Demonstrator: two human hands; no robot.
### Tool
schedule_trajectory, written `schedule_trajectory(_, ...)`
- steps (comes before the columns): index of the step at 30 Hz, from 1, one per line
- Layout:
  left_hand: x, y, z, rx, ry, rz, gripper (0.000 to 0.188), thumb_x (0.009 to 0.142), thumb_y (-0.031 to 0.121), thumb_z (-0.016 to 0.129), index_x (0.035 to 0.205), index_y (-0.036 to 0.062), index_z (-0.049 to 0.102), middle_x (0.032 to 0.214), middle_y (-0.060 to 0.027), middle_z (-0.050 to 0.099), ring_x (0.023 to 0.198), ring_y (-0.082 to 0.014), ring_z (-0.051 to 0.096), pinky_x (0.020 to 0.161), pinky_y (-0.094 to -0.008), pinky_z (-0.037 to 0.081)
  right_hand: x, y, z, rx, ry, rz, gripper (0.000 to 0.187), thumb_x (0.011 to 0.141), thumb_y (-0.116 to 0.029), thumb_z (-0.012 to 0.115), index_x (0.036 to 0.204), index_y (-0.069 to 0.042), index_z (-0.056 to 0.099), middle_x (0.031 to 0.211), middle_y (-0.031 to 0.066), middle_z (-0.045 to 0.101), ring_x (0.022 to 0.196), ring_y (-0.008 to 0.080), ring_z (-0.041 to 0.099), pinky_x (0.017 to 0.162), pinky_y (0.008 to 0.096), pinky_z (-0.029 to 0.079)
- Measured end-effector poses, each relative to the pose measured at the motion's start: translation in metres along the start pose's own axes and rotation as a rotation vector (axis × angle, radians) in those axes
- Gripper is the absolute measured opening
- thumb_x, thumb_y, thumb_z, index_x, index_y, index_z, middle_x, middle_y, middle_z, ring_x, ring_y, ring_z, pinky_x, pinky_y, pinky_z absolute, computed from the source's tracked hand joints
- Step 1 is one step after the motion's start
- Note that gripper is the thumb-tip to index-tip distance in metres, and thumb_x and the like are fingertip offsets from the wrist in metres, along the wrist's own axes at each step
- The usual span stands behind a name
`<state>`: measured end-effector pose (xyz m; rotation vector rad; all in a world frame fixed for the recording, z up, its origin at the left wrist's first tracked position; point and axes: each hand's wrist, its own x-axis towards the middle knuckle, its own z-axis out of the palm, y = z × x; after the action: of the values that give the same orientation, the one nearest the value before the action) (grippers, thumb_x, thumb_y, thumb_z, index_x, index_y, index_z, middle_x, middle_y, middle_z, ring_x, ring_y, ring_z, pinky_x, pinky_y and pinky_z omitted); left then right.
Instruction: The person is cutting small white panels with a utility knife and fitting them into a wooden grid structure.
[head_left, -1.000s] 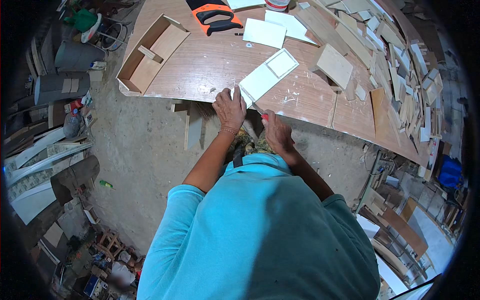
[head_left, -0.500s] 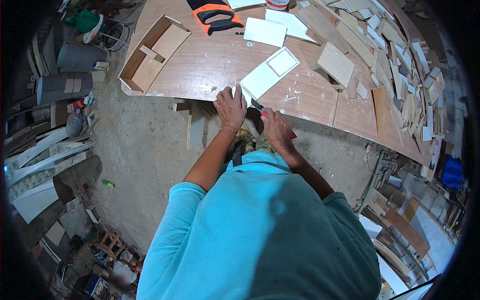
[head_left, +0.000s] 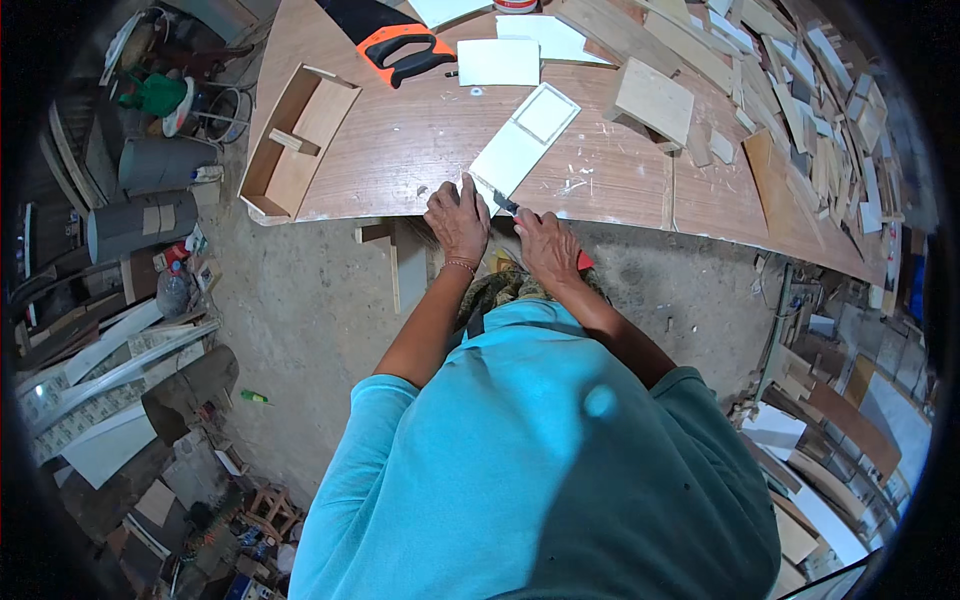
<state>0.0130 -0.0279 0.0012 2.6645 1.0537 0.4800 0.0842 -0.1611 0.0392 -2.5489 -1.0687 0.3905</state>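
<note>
A white rectangular board (head_left: 502,160) lies slanted on the bench, with a rectangle outlined at its far end. My left hand (head_left: 458,228) grips its near end at the bench edge, fingers bent over the top. In my right hand (head_left: 550,250) is a red-handled utility knife (head_left: 586,261), its dark front end (head_left: 507,203) pointing at the board's near right corner. The blade's exact contact with the board is too small to make out. Most of the knife's handle is hidden by my right fingers.
The wooden bench (head_left: 400,150) bears an open wooden tray (head_left: 312,120) at left and an orange-and-black handsaw (head_left: 405,50) behind. White panels (head_left: 498,63) lie beyond the board. A wooden block (head_left: 652,100) and piled offcuts (head_left: 800,110) occupy the right.
The view has turned a little, so the bench things appear shifted left. My right hand and the knife have moved slightly forward, closer to the left hand, which keeps its place at the board's end.
</note>
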Motion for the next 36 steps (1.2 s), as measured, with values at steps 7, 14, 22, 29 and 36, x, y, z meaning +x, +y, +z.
schedule_trajectory(7,0.001,0.0,0.001,0.027,-0.005,0.027,0.043,0.079,0.022,0.056,0.12,0.0127,0.051,0.109,-0.0141,0.044,0.101,-0.0305,0.04,0.081,-0.0448,0.032,-0.004,0.008,-0.005,0.109,0.01,-0.025,0.022,0.085,-0.027,0.05,0.104,-0.015,0.049,0.08,0.0185,0.053,0.07,0.0384,0.057,0.058,0.0504,0.043)
schedule_trajectory(14,0.002,-0.003,0.001,0.012,0.002,0.054,0.043,0.078,0.021,0.056,0.12,0.0121,0.051,0.107,-0.0149,0.044,0.101,-0.0313,0.04,0.08,-0.0443,0.032,-0.001,-0.001,-0.016,0.114,-0.128,0.02,0.023,0.084,-0.024,0.05,0.103,-0.012,0.049,0.084,0.0194,0.055,0.075,0.0401,0.057,0.062,0.0509,0.044)
schedule_trajectory(22,0.003,-0.004,0.001,-0.004,-0.014,0.055,0.043,0.078,0.02,0.056,0.12,0.0121,0.051,0.108,-0.0156,0.044,0.101,-0.0321,0.04,0.08,-0.0445,0.032,0.002,-0.002,-0.013,0.126,-0.082,-0.003,0.021,0.087,-0.027,0.048,0.101,-0.012,0.047,0.079,0.022,0.053,0.069,0.041,0.057,0.057,0.0518,0.043)
schedule_trajectory(29,0.003,-0.005,0.002,-0.009,0.008,0.071,0.042,0.079,0.02,0.056,0.119,0.0108,0.051,0.109,-0.0154,0.043,0.1,-0.0321,0.04,0.08,-0.0446,0.032,0.003,-0.005,-0.007,0.077,-0.036,-0.02,0.019,0.086,-0.026,0.049,0.098,-0.012,0.049,0.078,0.0215,0.053,0.069,0.0395,0.058,0.056,0.05,0.044)
schedule_trajectory(36,0.002,-0.005,0.001,0.005,0.006,0.063,0.042,0.079,0.019,0.056,0.12,0.0108,0.049,0.11,-0.0152,0.042,0.1,-0.032,0.039,0.08,-0.0447,0.032,0.008,-0.015,0.0,0.131,-0.067,0.067,0.019,0.086,-0.027,0.051,0.097,-0.012,0.049,0.078,0.0201,0.053,0.07,0.0384,0.058,0.056,0.05,0.044)
